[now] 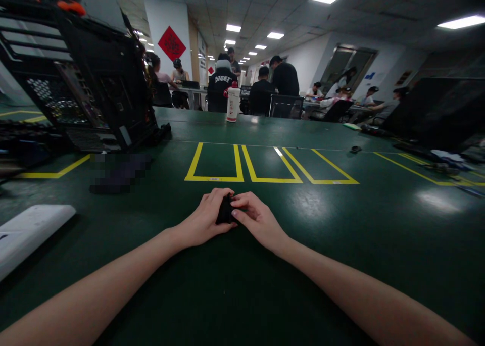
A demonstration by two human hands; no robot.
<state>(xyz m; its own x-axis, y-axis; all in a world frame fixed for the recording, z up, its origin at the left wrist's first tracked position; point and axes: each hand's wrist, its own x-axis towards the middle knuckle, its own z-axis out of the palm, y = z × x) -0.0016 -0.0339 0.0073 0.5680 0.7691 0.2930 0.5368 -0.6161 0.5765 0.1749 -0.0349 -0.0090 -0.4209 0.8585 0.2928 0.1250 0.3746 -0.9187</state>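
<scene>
Both my hands meet on a small black object (226,210) resting on the green table (341,245), just in front of the yellow marked boxes (214,164). My left hand (206,218) curls around its left side with the fingers closed over the top. My right hand (257,219) pinches its right side with thumb and fingertips. Most of the object is hidden between the fingers, so I cannot tell what it is.
An open black computer case (87,78) stands at the back left. A white flat device (28,232) lies at the left edge. A white bottle (232,102) stands at the far side. Several people sit at tables beyond. Dark equipment (435,111) fills the right.
</scene>
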